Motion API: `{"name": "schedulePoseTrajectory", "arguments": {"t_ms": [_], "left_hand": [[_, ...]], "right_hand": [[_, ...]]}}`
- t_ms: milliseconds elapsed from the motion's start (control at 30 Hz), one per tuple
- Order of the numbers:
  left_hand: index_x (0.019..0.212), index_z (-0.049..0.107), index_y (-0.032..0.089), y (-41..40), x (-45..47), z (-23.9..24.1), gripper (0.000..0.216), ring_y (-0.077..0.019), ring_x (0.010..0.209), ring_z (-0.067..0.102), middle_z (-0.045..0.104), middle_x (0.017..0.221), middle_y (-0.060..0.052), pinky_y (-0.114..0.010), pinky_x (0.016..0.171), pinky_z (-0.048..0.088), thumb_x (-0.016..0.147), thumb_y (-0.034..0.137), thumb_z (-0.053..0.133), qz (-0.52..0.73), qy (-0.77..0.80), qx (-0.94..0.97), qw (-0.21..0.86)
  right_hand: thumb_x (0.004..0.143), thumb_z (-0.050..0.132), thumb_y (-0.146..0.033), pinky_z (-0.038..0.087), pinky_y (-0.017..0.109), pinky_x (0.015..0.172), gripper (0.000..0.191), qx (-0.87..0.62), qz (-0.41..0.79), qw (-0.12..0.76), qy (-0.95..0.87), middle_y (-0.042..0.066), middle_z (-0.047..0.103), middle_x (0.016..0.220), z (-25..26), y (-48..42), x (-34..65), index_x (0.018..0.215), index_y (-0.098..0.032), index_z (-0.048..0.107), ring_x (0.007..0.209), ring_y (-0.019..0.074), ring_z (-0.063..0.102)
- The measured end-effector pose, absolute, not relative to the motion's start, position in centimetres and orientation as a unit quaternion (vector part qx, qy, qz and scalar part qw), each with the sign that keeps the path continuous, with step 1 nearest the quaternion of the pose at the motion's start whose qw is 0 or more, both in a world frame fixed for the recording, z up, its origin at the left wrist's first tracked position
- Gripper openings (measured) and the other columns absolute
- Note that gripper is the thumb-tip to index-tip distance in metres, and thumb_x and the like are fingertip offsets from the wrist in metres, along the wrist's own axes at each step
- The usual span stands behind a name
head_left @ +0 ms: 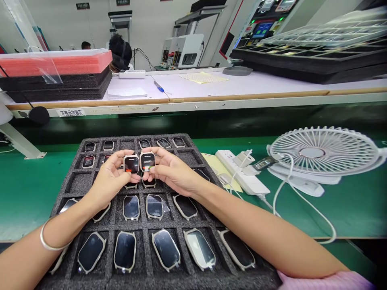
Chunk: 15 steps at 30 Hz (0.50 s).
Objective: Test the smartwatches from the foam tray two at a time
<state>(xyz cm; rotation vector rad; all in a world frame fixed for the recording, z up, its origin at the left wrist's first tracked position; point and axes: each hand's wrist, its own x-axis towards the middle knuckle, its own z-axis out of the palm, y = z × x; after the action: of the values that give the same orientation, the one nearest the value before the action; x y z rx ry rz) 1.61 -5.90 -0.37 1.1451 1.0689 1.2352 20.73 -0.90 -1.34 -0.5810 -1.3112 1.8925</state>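
Left hand pinches a lit watch body, right hand grips a second lit watch, the two side by side and just about touching, screens up. Both are held just above the far middle of a black foam tray. Dark-screened watch bodies fill the near rows. To the right on the green mat lie a white power strip and, farther right, a white fan.
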Motion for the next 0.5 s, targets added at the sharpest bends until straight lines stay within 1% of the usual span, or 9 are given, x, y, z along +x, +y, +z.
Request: {"name": "schedulePoseTrajectory", "arguments": {"t_ms": [167,333,500], "left_hand": [[0.119,0.055,0.018,-5.80,1.59,-0.25,0.053,-0.0127,0.070,0.073,0.065,0.106,-0.003,-0.024,0.071,0.062,0.068,0.015,0.074,0.523,0.444,0.482,0.545],[0.117,0.056,0.018,-5.71,1.66,-0.30,0.054,-0.0135,0.070,0.074,0.065,0.108,-0.003,-0.023,0.071,0.062,0.067,0.013,0.073,0.523,0.447,0.474,0.549],[0.118,0.056,0.018,-5.77,1.72,-0.37,0.051,-0.0133,0.070,0.074,0.064,0.107,-0.003,-0.024,0.071,0.063,0.071,0.017,0.074,0.521,0.447,0.483,0.544]], "right_hand": [[0.078,0.071,-0.011,0.056,0.024,0.068,0.046,-0.221,0.740,0.377,-0.512,0.000,0.068,0.090,-1.30,-0.95,20.69,0.119,-0.020,0.054,0.073,0.0128,0.070],[0.071,0.068,-0.007,0.056,0.024,0.068,0.050,-0.224,0.745,0.374,-0.505,0.000,0.069,0.091,-1.01,-1.02,20.70,0.118,-0.020,0.054,0.073,0.0131,0.070],[0.068,0.067,-0.010,0.055,0.023,0.067,0.054,-0.237,0.744,0.370,-0.504,-0.001,0.070,0.089,-0.87,-1.04,20.76,0.119,-0.019,0.052,0.071,0.0124,0.070]]}}
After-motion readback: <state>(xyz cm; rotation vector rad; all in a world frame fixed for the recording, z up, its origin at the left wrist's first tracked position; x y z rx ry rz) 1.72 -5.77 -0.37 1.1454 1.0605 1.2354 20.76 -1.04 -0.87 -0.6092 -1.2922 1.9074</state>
